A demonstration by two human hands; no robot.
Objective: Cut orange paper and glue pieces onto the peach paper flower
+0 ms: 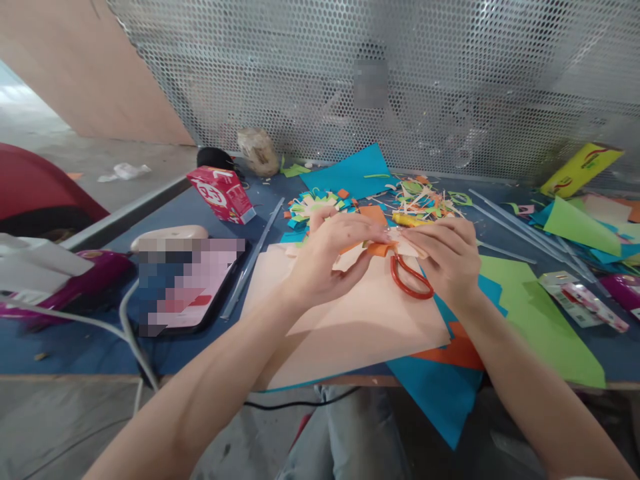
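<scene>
My left hand (325, 250) is closed, its thumb and fingers pinching a folded orange paper piece (379, 250). Meeting it from the other side, my right hand (447, 257) has its fingers closed on a small cream paper piece (410, 248). The two paper pieces touch or overlap; my fingers partly hide where they join. Just below my right hand shows the red handle of scissors (413, 287), whose blades are hidden. Under both hands lie large cream sheets (345, 327). A fringed, multicoloured paper flower (320, 205) sits beyond my left hand.
A phone (220, 287), white case (167, 238) and red box (223, 195) stand left. Paper scraps (425, 200) and a blue sheet (350, 172) lie behind. Clear sticks (530, 223), a green sheet (540, 313) and a yellow box (580, 179) are right. A perforated metal panel (300, 73) closes the back.
</scene>
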